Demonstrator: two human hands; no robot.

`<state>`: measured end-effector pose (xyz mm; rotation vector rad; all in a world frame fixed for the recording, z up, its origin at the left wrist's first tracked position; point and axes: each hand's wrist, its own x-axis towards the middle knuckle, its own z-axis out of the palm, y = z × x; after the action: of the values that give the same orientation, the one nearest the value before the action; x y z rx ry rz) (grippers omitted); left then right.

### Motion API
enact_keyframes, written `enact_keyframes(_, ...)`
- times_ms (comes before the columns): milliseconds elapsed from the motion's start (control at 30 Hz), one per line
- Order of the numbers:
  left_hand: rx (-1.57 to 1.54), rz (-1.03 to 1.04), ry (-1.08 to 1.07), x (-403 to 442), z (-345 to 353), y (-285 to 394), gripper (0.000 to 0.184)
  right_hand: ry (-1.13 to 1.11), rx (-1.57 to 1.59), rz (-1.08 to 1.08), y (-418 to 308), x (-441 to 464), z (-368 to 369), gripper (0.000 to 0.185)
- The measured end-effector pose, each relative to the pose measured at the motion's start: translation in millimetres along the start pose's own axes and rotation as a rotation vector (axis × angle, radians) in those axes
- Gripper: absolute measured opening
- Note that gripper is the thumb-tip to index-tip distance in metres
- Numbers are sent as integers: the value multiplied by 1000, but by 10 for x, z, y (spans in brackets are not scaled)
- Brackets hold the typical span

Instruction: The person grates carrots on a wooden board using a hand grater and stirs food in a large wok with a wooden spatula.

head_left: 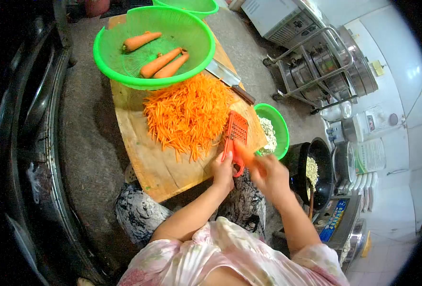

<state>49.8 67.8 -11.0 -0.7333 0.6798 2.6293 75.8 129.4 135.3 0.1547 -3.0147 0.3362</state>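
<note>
My left hand (223, 170) is closed around the handle end of a red grater (236, 129), which leans over the right part of a wooden board (146, 167). In my right hand (269, 174) is a carrot (243, 153), held against the lower part of the grater's face and slightly blurred. Beside the grater lies a large heap of shredded carrot (189, 114). Behind the heap, a green colander (153, 83) holds three whole carrots (161, 63).
A cleaver (230, 77) lies near the board's right edge. To the right stand a green basket (281, 128) with pale chopped food and a black wok (321, 167) with similar contents. A metal cart (311, 71) carries large pots farther back.
</note>
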Motion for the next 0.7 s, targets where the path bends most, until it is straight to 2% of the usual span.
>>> enact_keyframes(33, -6, 4, 7, -5, -1, -9, 15, -24, -14, -55, -23, -134, -39, 19)
enact_keyframes(100, -3, 11, 16, -5, -48, -36, 16, -9, -84, -13, 29, -16, 157, 19)
enact_keyframes(233, -8, -18, -14, -65, -80, 47, 17, 27, -227, 110, 414, 846, 702, 26)
enact_keyframes(333, 12, -52, 11, -109, -88, 56, 15, 50, -90, 141, 475, 876, 564, 24)
enact_keyframes(500, 26, 25, -17, 0, -47, 8, 15, -39, 42, -6, 24, -87, 70, 23)
enact_keyframes(600, 11, -4, 11, -62, -115, -14, 18, 3, -100, 128, 231, 355, 504, 22)
enact_keyframes(700, 10, -4, 1, -67, -96, 56, 18, 90, -140, 115, 444, 885, 782, 24)
